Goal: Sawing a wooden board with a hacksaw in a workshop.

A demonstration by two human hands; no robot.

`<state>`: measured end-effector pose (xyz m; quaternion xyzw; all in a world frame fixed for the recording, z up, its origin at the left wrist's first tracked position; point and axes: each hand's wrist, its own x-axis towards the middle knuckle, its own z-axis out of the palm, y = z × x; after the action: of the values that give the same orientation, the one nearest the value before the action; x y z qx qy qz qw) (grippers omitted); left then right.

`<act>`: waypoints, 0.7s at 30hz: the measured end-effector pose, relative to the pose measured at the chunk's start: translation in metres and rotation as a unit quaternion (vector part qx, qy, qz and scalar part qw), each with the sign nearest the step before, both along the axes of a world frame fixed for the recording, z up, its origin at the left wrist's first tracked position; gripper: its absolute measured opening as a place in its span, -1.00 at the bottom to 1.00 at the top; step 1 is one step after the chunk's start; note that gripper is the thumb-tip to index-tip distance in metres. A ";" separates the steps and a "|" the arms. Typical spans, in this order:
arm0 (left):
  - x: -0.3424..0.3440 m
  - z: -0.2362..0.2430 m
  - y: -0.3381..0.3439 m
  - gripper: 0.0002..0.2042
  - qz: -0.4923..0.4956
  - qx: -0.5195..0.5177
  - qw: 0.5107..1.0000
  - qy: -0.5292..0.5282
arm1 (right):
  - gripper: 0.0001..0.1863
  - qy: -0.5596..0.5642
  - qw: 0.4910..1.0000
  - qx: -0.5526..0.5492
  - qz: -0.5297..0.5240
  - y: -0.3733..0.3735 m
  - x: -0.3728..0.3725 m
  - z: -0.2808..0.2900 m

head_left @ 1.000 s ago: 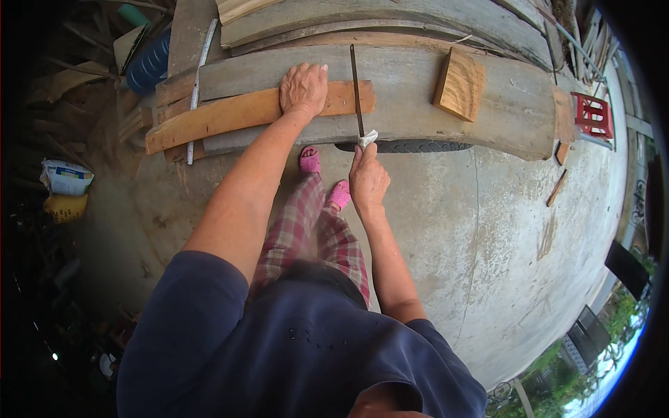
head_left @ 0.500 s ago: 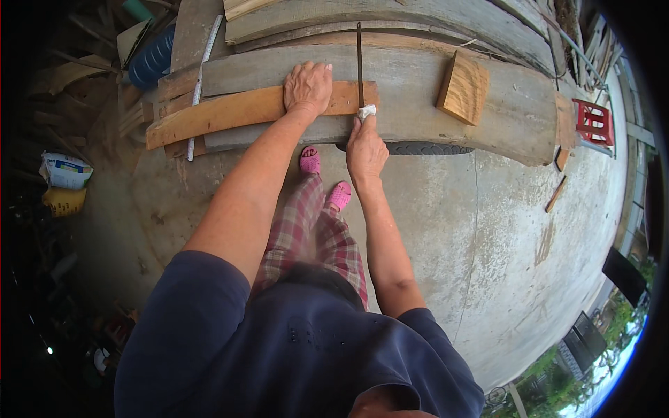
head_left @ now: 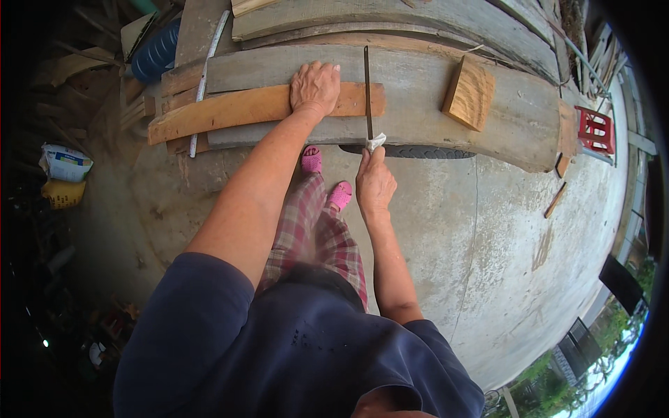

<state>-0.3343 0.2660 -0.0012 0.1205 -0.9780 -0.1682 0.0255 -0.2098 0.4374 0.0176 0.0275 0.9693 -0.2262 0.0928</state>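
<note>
While a wide grey plank (head_left: 418,104) serves as the worktop, a person presses an orange-brown board (head_left: 237,111) flat upon it, the board's long axis running left to right along the plank and tilting slightly down toward its left end. Left of the plank's near corner lies a blue barrel (head_left: 155,52), with a thin white strip (head_left: 205,70) crossing the board's left part. On the board's right portion rests the left hand (head_left: 315,87), its fingers (head_left: 322,70) spread flat and holding nothing, only bearing down on the wood. Just right of it, a narrow dark saw blade (head_left: 366,90) stands across the board's right end, pointing straight away from the person. At the plank's near edge the right hand (head_left: 375,184) has its fingers curled tight round the blade's white-wrapped handle (head_left: 375,143). Farther right on the plank sits a small wooden block (head_left: 469,94).
</note>
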 end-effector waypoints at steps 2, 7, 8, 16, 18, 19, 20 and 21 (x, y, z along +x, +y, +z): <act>-0.005 0.002 -0.003 -0.61 0.004 -0.001 1.000 0.005 | -0.74 -0.019 1.000 0.000 0.002 0.006 0.012 -0.006; -0.008 0.010 0.009 -0.62 -0.007 -0.004 0.999 -0.037 | -0.74 0.044 0.999 -0.019 -0.005 -0.006 -0.038 0.000; -0.010 0.008 0.013 -0.62 -0.012 -0.004 0.999 -0.033 | -0.74 0.071 0.997 -0.028 -0.009 -0.007 -0.045 0.000; -0.006 0.011 0.005 -0.64 -0.006 0.002 0.999 -0.032 | -0.71 -0.036 0.999 -0.017 -0.005 0.003 -0.008 0.009; -0.006 0.008 0.009 -0.64 -0.009 0.002 1.000 -0.024 | -0.72 0.005 1.000 -0.027 -0.010 -0.007 -0.032 0.003; -0.005 0.005 0.009 -0.64 -0.010 -0.001 1.000 -0.020 | -0.74 0.007 0.999 -0.034 -0.019 -0.007 -0.030 0.000; -0.006 0.002 0.010 -0.64 -0.010 -0.001 1.000 -0.019 | -0.74 0.008 0.999 -0.034 -0.019 -0.004 -0.025 0.001; -0.002 -0.001 0.004 -0.63 -0.005 0.002 1.000 -0.003 | -0.74 -0.013 0.999 -0.027 -0.012 -0.001 -0.012 0.003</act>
<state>-0.3367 0.2702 -0.0017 0.1167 -0.9784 -0.1694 0.0213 -0.2220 0.4362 0.0201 0.0398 0.9611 -0.2530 0.1037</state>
